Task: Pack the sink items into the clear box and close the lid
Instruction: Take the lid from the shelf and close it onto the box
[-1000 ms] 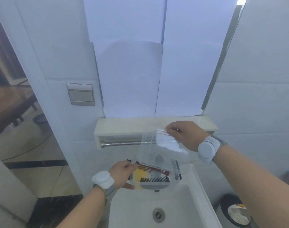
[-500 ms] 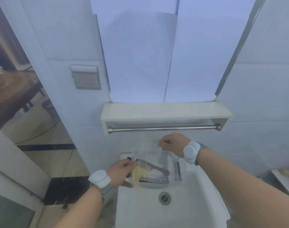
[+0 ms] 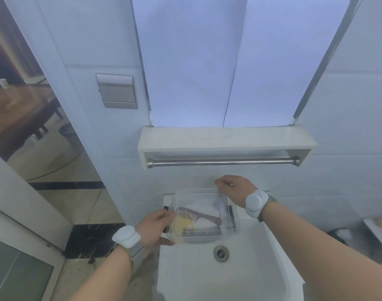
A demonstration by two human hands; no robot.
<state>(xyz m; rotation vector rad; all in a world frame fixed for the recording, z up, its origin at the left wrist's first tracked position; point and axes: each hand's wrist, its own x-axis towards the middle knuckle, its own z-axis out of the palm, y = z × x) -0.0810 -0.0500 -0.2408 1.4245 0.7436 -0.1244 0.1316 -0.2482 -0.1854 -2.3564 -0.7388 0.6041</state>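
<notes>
The clear box (image 3: 202,218) is held over the far part of the sink (image 3: 240,279); its left side is gripped by the left hand (image 3: 156,227); the lid (image 3: 198,196) is pinched at its far right corner by the right hand (image 3: 233,190); combs (image 3: 198,216) are seen inside.

Just my one wide head cam, looking forward and down, close over the sink (image 3: 207,279), wall ahead.

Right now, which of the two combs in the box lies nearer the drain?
The dark grey comb, lying along the box's front wall, teeth pointing away from the drain. The reddish-brown comb lies farther back, slanting across the box.
</notes>
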